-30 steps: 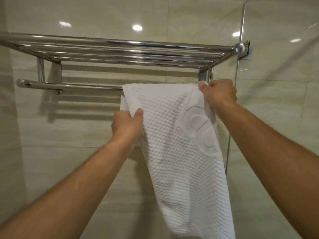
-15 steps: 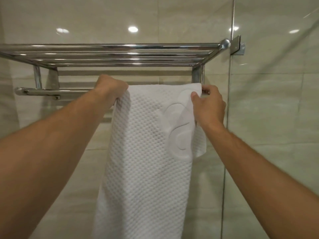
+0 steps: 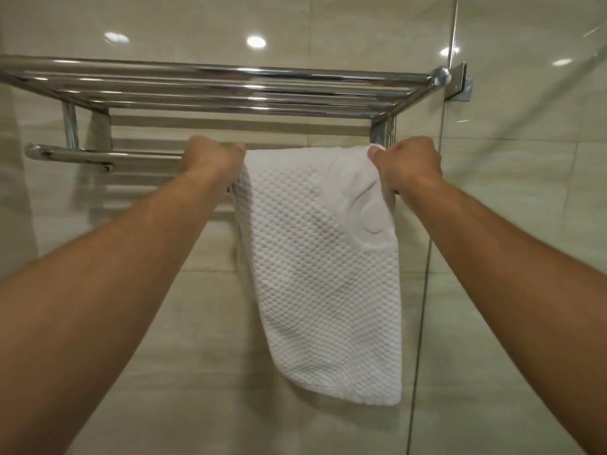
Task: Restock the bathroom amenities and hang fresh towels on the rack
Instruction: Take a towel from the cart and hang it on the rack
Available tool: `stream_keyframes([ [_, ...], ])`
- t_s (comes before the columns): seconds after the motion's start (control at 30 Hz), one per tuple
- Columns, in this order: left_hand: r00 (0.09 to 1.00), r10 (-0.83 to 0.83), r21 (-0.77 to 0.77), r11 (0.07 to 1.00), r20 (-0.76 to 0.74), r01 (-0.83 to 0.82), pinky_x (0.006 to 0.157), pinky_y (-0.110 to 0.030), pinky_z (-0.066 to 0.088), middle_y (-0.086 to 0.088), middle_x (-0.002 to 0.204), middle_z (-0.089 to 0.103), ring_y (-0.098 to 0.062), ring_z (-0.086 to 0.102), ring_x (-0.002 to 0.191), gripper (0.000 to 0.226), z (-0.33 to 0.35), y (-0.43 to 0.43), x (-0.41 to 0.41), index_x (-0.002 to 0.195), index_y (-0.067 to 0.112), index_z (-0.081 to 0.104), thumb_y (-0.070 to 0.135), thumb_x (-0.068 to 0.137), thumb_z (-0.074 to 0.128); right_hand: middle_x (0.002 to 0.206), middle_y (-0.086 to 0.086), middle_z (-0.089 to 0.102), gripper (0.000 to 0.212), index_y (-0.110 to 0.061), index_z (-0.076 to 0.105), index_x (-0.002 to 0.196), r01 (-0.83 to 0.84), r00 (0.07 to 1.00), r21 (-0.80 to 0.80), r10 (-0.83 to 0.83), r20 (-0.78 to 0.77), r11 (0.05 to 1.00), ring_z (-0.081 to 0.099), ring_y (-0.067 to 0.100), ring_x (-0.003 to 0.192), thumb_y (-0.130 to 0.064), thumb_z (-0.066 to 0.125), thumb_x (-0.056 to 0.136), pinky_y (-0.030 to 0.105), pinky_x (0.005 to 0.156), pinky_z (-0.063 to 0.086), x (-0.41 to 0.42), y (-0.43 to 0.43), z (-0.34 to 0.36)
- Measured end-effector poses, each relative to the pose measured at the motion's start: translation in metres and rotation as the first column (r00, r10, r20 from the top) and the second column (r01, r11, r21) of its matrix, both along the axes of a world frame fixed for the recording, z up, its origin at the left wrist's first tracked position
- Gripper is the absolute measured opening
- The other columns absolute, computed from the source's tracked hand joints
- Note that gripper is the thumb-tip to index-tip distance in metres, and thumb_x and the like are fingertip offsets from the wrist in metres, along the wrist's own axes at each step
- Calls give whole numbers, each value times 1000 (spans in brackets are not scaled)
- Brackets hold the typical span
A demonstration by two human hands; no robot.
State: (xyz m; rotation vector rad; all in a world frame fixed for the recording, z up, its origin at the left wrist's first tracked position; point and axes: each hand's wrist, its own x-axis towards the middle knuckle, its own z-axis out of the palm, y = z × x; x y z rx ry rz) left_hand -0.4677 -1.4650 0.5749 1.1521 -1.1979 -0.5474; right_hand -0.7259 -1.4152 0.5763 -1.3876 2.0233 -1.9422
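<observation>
A white waffle-weave towel (image 3: 322, 257) with an embossed emblem hangs over the lower bar (image 3: 98, 156) of a chrome wall rack (image 3: 230, 83). Its bottom edge ends well below the bar, lower at the right. My left hand (image 3: 210, 157) grips the towel's upper left corner at the bar. My right hand (image 3: 407, 165) pinches the upper right corner, close to the rack's right post. The bar behind the towel is hidden.
The rack's upper shelf of several chrome tubes is bare. Beige glossy tiles cover the wall. A glass panel (image 3: 525, 224) with a metal bracket (image 3: 460, 83) stands just right of the rack.
Both hands have lifted to the top corners at the bar, and the towel has been pulled further over it, so its front part hangs shorter. My left hand moved up from the towel's side.
</observation>
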Motion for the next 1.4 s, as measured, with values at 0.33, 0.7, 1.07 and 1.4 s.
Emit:
stream_keyframes([
  [0.33, 994, -100, 4, 995, -51, 100, 86, -40, 60, -9, 110, 72, -26, 71, 94, 42, -28, 21, -9, 117, 3, 67, 33, 88, 75, 119, 2, 69, 34, -19, 67, 116, 97, 995, -50, -98, -6, 994, 65, 26, 107, -40, 71, 91, 26, 76, 39, 4, 0, -4],
  [0.7, 996, -49, 59, 997, 74, 45, 80, -32, 58, -9, 108, 70, -20, 68, 81, 49, 23, 11, -9, 123, 5, 60, 32, 86, 78, 93, 5, 72, 34, -11, 70, 91, 2, 996, -116, 8, 85, 993, 67, 28, 91, -44, 67, 90, 26, 70, 41, 8, -2, -42],
  [1.07, 1000, -1, -24, 1000, 16, 2, 89, -41, 59, -12, 117, 66, -29, 70, 99, 62, 6, 3, -3, 127, 5, 53, 35, 81, 82, 98, 7, 75, 34, -20, 68, 72, -7, 998, -58, 11, 66, 998, 72, 31, 93, -53, 73, 78, 39, 88, 58, 1, 8, -21],
  [1.4, 998, 47, -36, 998, 48, -46, 98, -39, 55, -12, 131, 61, -29, 64, 113, 69, 2, 1, -4, 139, 4, 47, 40, 87, 76, 114, 7, 71, 47, -11, 71, 109, 132, 989, 4, -132, -73, 991, 65, 29, 98, -54, 68, 89, 29, 75, 41, 4, 1, -13],
])
